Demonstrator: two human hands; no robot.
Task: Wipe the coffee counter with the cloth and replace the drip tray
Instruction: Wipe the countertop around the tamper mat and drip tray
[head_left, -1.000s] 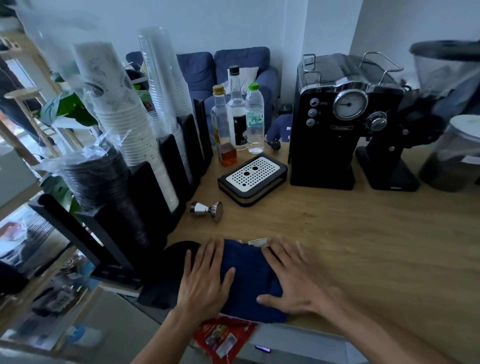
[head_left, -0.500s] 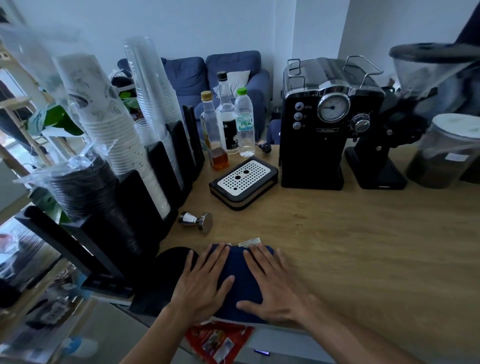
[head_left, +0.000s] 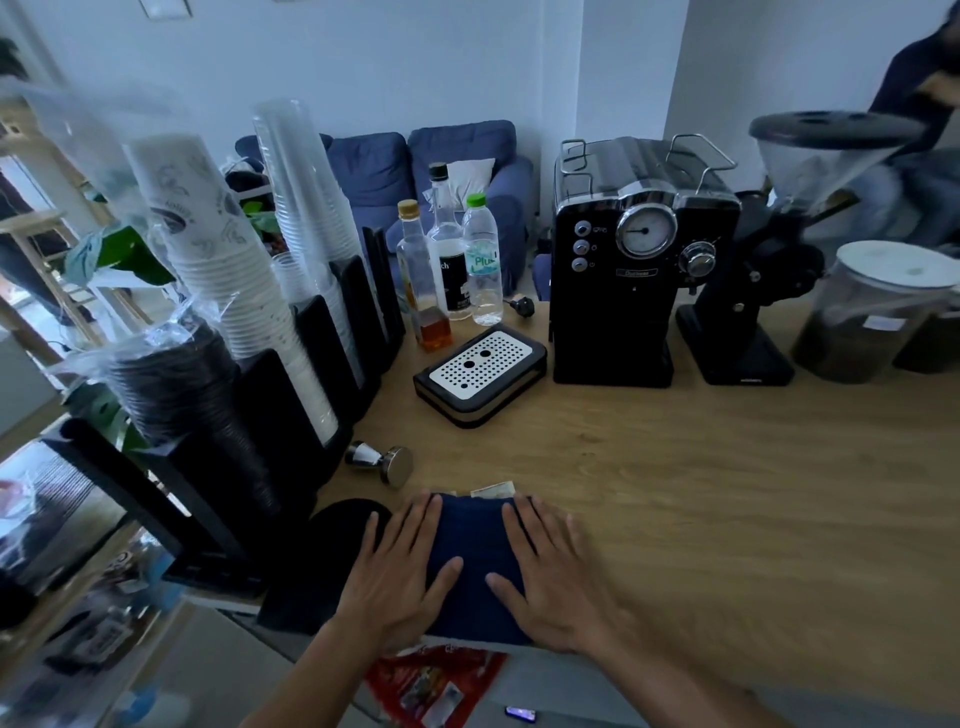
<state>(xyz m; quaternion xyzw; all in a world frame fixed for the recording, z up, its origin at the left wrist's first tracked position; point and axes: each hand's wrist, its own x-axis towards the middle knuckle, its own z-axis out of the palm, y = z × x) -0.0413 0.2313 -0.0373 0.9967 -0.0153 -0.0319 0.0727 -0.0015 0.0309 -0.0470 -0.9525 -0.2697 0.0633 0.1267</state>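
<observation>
A folded dark blue cloth (head_left: 472, 551) lies at the front edge of the wooden counter (head_left: 727, 493). My left hand (head_left: 400, 577) lies flat on its left side, fingers straight and spread. My right hand (head_left: 550, 571) lies flat on its right side, fingers straight too. The drip tray (head_left: 480, 375), black with a white perforated grate, sits loose on the counter, left of the black espresso machine (head_left: 631, 265) and apart from it.
A steel tamper (head_left: 382, 461) lies just beyond the cloth. Three bottles (head_left: 449, 270) stand behind the tray. Cup stacks in black holders (head_left: 249, 332) line the left side. A grinder (head_left: 753, 312) and lidded jar (head_left: 872, 312) stand at the right. A person (head_left: 914, 93) is at far right.
Both hands have drawn closer together on the cloth, which now looks narrower between them. The view has tilted up a little.
</observation>
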